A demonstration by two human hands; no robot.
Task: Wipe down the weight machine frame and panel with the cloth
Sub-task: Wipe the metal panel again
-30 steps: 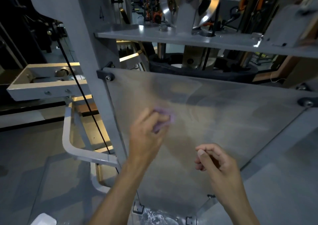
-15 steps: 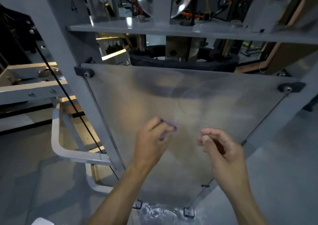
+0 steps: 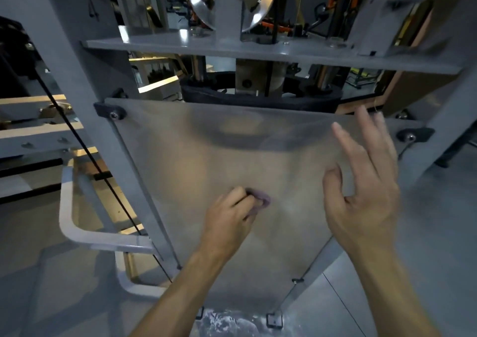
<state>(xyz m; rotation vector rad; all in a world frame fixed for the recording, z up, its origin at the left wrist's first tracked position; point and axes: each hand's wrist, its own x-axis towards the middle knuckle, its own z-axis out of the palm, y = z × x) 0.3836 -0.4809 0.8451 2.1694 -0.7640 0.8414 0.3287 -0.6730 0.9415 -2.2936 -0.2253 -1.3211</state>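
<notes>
My left hand (image 3: 229, 216) has slid the purple cloth (image 3: 259, 200) lower on the panel (image 3: 206, 161), fingers curled round it and pressing it to the surface, so the wipe is moving down the middle. My right hand (image 3: 361, 194), loosely curled a moment ago, has risen and spread, fingers straight and blurred, holding nothing, just in front of the panel's right side. The panel looks hazy, frosted, bolted at its corners to the grey frame (image 3: 85, 83); the far upper band seems still unwiped
</notes>
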